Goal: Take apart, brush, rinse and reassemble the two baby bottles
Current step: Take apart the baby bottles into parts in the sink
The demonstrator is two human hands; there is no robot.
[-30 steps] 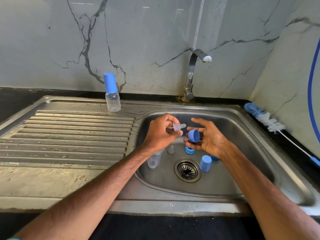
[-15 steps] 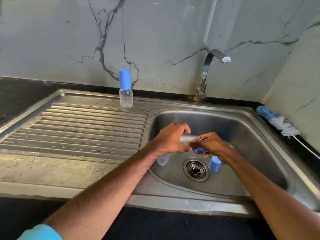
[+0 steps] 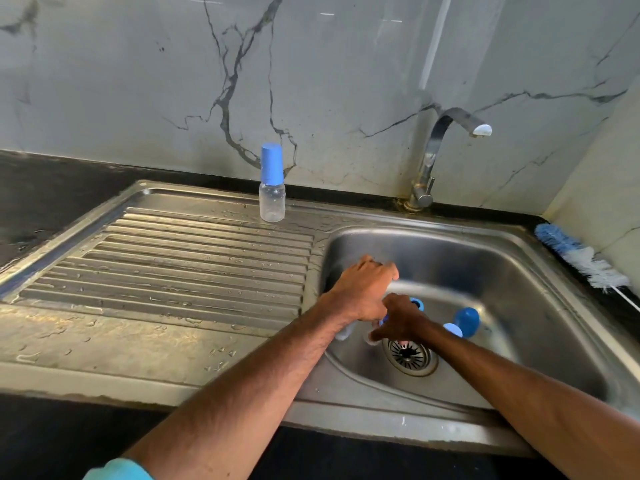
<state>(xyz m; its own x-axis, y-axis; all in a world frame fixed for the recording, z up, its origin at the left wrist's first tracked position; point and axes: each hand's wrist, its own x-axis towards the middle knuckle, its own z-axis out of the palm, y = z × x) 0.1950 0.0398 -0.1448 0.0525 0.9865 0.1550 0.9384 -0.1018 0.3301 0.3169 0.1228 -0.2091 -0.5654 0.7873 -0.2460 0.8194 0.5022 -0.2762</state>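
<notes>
Reassembly looks to be the step in hand. In the head view, one bottle (image 3: 272,188) stands capped and upright at the back edge of the drainboard (image 3: 166,271), while loose parts of the other lie in the sink (image 3: 519,271).

Both hands meet low at the basin's left side, just beyond the drain (image 3: 408,355). The left hand (image 3: 363,289) shows only its back, fingers curled under, and what it holds is hidden. The right hand (image 3: 403,318) touches it, also curled, and seems to pinch a blue ring (image 3: 382,322), of which only a sliver peeps out.

A clear body (image 3: 344,332) shows under the left wrist. A second ring (image 3: 417,303) lies just behind the right hand, and a cap (image 3: 467,319) lies near the basin's middle. The brush (image 3: 581,259) rests on the counter at the sink's right edge.

To do this well, I would:
- Set the ring square on the body's neck before turning.
- Twist gently, and back off if the thread binds.
- Stop at snug.
- Grip firmly, since wet plastic will likely be slippery.
- Keep small parts away from the drain.
</notes>
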